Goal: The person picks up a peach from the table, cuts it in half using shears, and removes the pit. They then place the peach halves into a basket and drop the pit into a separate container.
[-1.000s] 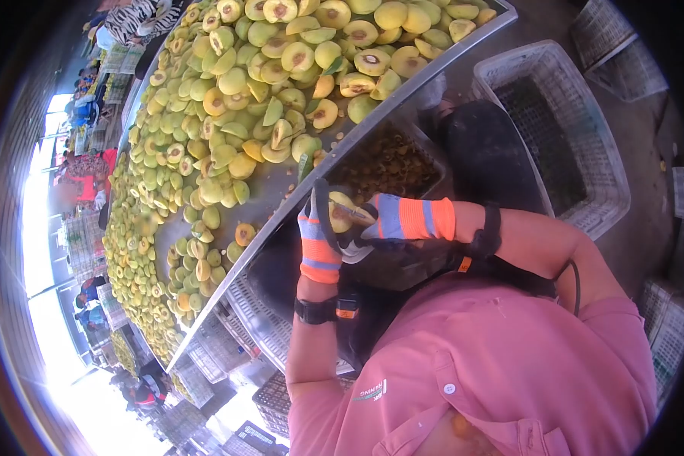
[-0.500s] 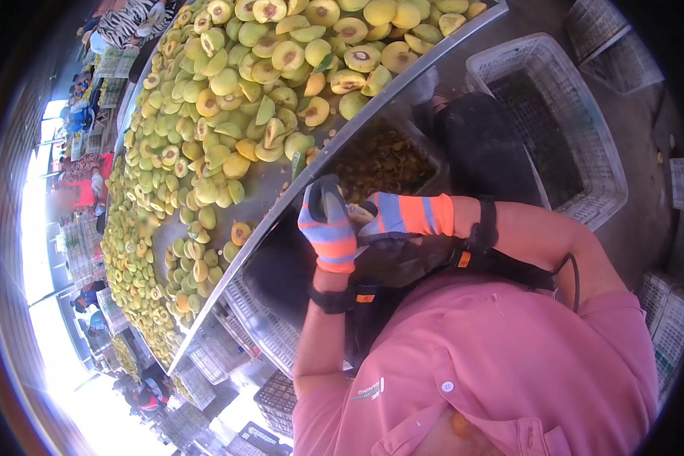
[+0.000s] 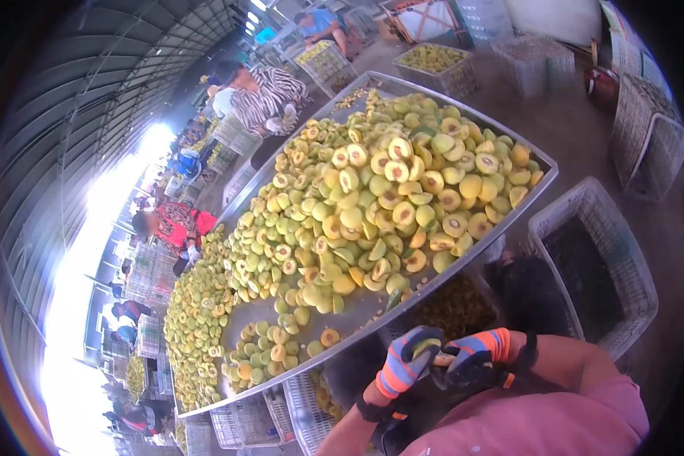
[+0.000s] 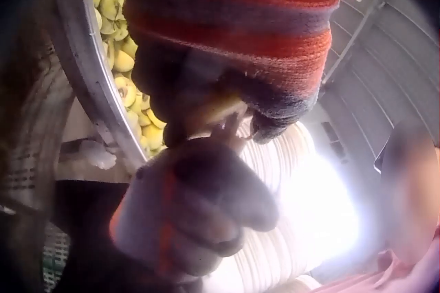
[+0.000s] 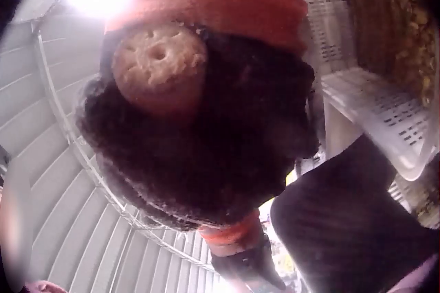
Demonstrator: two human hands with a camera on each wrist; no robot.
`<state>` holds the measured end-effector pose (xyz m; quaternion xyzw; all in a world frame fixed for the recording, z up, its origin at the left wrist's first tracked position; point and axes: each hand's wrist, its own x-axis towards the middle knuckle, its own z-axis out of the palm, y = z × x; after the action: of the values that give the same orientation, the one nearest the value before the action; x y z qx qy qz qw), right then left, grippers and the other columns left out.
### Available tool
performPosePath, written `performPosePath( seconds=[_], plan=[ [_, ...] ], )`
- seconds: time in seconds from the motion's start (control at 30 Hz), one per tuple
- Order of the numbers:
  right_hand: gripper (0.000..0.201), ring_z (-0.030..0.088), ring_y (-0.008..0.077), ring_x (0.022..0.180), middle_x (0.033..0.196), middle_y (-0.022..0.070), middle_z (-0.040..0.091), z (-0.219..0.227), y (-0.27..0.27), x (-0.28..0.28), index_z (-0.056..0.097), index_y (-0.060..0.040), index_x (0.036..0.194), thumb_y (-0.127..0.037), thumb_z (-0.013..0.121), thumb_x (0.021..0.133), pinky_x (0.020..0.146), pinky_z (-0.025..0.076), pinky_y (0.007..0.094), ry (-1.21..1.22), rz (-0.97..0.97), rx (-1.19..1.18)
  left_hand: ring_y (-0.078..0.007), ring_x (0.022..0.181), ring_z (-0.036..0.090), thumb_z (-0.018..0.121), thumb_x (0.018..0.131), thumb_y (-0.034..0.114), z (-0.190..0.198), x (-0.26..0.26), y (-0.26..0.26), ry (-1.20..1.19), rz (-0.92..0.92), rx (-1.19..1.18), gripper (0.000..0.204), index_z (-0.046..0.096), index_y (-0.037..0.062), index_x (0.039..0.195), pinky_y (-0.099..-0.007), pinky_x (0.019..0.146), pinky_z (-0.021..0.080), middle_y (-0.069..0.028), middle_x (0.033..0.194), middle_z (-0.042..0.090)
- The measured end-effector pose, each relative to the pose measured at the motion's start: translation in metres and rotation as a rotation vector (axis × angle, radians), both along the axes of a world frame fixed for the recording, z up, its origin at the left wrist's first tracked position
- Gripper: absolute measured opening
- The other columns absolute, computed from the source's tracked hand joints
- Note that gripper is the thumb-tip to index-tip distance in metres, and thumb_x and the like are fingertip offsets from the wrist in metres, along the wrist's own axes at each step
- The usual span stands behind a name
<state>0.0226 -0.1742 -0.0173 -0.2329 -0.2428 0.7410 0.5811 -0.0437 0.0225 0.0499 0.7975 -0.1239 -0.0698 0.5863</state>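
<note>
In the head view, my gloved left hand (image 3: 405,362) curls round a yellow-green peach piece (image 3: 427,346) at the table's near side. My gloved right hand (image 3: 471,356) meets it from the right, gripping a wooden-handled tool. The round end of its handle (image 5: 159,56) pokes out of the right fist in the right wrist view. From the left wrist view, a slice of yellow peach flesh (image 4: 218,109) shows between the left fingers, with the right fist just below. The tool's working tip is blurred and mostly hidden between the hands.
A metal-rimmed table (image 3: 281,378) bears a large heap of halved peaches (image 3: 357,205). Below its near edge lies a container of brown scraps (image 3: 456,308). White plastic crates, one a big basket (image 3: 596,266), stand on the right. Other people work across the table.
The head view has tilted up, so more of the table shows and both hands sit lower. The left hand has turned over the peach, covering the cut face seen earlier.
</note>
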Motion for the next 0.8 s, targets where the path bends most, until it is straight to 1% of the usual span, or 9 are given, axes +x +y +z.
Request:
performPosePath(
  seconds=[0.1,0.2,0.3,0.33,0.43,0.53,0.73,0.77,0.8],
  plan=[
    [0.023,0.055,0.0039,0.074,0.086,-0.0048,0.062,0.005,-0.002,-0.005,0.063,-0.0053,0.104,-0.026,0.06,0.095,0.066,0.045,0.0218,0.159,0.044,0.071,-0.0184,0.088,0.061,0.058,0.09,0.007,0.013,-0.002,-0.005,0.048,-0.01,-0.052,0.019,0.061,-0.0018,0.106,-0.0277,0.08,0.048,-0.0092,0.093,0.062],
    [0.018,0.059,0.0063,0.069,0.079,-0.0022,0.063,0.026,0.002,-0.012,0.066,-0.0034,0.098,-0.019,0.064,0.09,0.061,0.046,0.0229,-0.054,-0.276,-0.125,-0.0144,0.083,0.061,0.057,0.092,0.018,0.002,-0.003,-0.008,0.052,0.18,-0.083,0.027,0.061,-0.0031,0.109,-0.0281,0.075,0.049,-0.0068,0.09,0.064],
    [0.021,0.062,0.0079,0.074,0.083,-0.0007,0.066,0.031,0.005,-0.014,0.066,-0.003,0.103,-0.019,0.064,0.09,0.064,0.048,0.0232,-0.155,-0.387,-0.059,-0.0105,0.08,0.06,0.052,0.097,0.022,-0.013,-0.003,-0.014,0.165,0.285,-0.326,0.029,0.06,-0.0035,0.109,-0.0254,0.074,0.048,-0.004,0.089,0.064],
    [0.023,0.064,0.0094,0.078,0.088,0.0007,0.067,-0.006,0.008,-0.011,0.066,-0.0022,0.106,-0.017,0.065,0.089,0.067,0.05,0.0234,-0.187,-0.287,-0.141,-0.0101,0.079,0.059,0.051,0.098,0.023,-0.013,-0.003,-0.018,0.168,0.305,-0.379,0.03,0.06,-0.0036,0.109,-0.0251,0.073,0.048,-0.0037,0.088,0.064],
    [0.021,0.055,0.0035,0.062,0.074,-0.0054,0.06,-0.005,0.002,-0.012,0.066,-0.0057,0.104,-0.021,0.062,0.091,0.055,0.044,0.019,-0.079,-0.233,-0.088,-0.0094,0.08,0.058,0.053,0.098,0.02,-0.018,-0.009,-0.017,0.178,0.276,-0.388,0.026,0.059,-0.0018,0.11,-0.0246,0.072,0.047,-0.0029,0.088,0.062],
    [0.025,0.063,0.008,0.074,0.087,-0.0008,0.066,0.005,0.002,-0.011,0.065,-0.0037,0.107,-0.021,0.067,0.088,0.063,0.05,0.023,0.052,-0.186,-0.215,-0.0102,0.08,0.057,0.053,0.096,0.015,-0.031,-0.008,-0.012,0.108,0.288,-0.283,0.02,0.06,0.0001,0.107,-0.0256,0.07,0.047,-0.0031,0.087,0.061],
    [0.017,0.058,0.0063,0.066,0.073,-0.0006,0.065,0.008,0.016,-0.009,0.071,-0.0054,0.091,-0.02,0.071,0.083,0.058,0.045,0.0249,-0.561,-0.356,-0.249,-0.0084,0.074,0.055,0.055,0.096,0.015,-0.055,-0.01,-0.011,0.006,0.5,-0.07,0.018,0.061,-0.0014,0.102,-0.0242,0.067,0.045,-0.0014,0.081,0.06],
    [0.017,0.058,0.0063,0.064,0.072,-0.0007,0.064,0.007,0.018,-0.008,0.071,-0.0053,0.092,-0.02,0.071,0.084,0.056,0.044,0.0247,-0.608,-0.358,-0.257,-0.0083,0.073,0.054,0.055,0.096,0.016,-0.053,-0.01,-0.014,0.019,0.505,-0.15,0.019,0.061,-0.001,0.101,-0.0241,0.066,0.044,-0.0011,0.08,0.059],
    [0.017,0.057,0.0064,0.061,0.07,-0.0009,0.063,0.006,0.017,-0.007,0.07,-0.0052,0.093,-0.021,0.07,0.084,0.054,0.044,0.0246,-0.657,-0.358,-0.271,-0.0144,0.074,0.055,0.056,0.091,0.012,-0.061,-0.009,-0.007,-0.032,0.436,-0.094,0.017,0.06,-0.0008,0.102,-0.0273,0.066,0.046,-0.0055,0.083,0.059]
  ],
)
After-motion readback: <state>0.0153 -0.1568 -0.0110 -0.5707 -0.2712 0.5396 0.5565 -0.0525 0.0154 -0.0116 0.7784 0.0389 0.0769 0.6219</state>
